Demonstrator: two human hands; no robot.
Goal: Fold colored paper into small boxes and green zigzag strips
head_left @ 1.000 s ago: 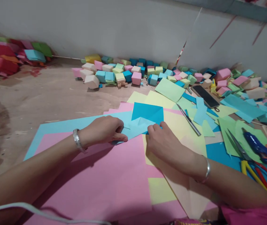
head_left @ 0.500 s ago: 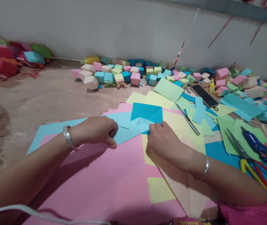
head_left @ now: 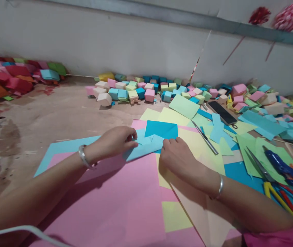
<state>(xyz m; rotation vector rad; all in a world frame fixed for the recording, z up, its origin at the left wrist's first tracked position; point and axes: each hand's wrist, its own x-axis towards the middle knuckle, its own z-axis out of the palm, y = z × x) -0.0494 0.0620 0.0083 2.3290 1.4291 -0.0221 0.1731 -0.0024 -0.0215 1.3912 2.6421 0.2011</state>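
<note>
One smooth, folded light-blue paper (head_left: 145, 149) lies between left hand (head_left: 116, 140), now farther right with thumb and fingers parted, and curled right hand (head_left: 178, 155), grip hidden.

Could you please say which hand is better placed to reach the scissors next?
Probably the right hand: the scissors lie beside its forearm; the left hand is farther off, over light blue paper.

Smooth, matt paper for the light-blue piece (head_left: 146, 149) and the pink sheet (head_left: 125, 202); polished metal gleams on the bracelets (head_left: 221, 186), glossy plastic on the blue tool (head_left: 277, 163)!
</note>
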